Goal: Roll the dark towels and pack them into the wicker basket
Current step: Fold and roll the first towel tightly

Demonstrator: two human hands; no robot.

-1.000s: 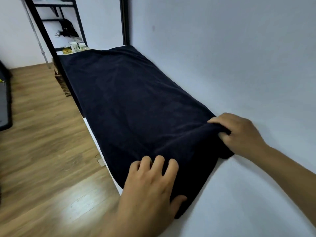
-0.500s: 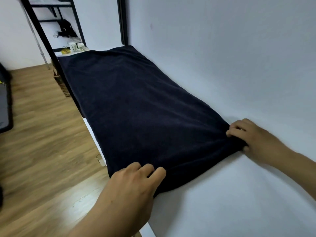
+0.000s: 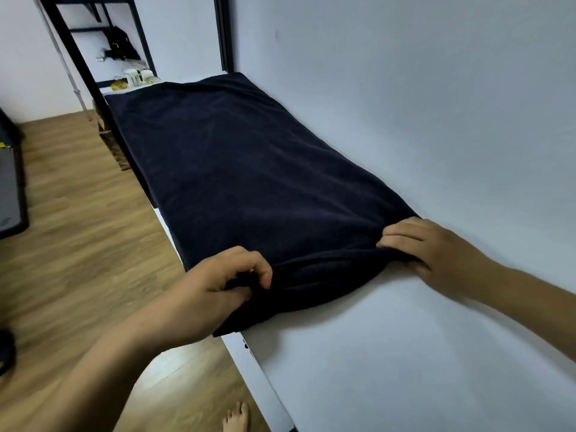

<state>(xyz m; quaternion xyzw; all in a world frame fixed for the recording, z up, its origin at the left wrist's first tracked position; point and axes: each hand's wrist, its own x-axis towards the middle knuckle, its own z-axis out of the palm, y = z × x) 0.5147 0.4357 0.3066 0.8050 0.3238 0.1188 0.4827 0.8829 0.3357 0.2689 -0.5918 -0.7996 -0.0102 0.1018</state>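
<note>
White table point(image 3: 405, 353) against the wall point(image 3: 405, 88) carries one dark towel point(image 3: 249, 169) spread flat; left hand point(image 3: 215, 291) pinches its near corner at the table edge; right hand point(image 3: 436, 254) grips the wall-side corner; wicker basket point(image 3: 110, 145) on floor point(image 3: 62, 244), contents hidden.

towel point(image 3: 249, 182): centre of frame, flat on the tabletop point(image 3: 405, 353), running toward the upper left.
left hand point(image 3: 205, 294): on the towel's near left corner.
right hand point(image 3: 436, 251): on its near right corner, beside the wall point(image 3: 405, 104).
floor point(image 3: 78, 244): left of the tabletop.
jars point(image 3: 137, 77): behind the towel's far end.
</note>
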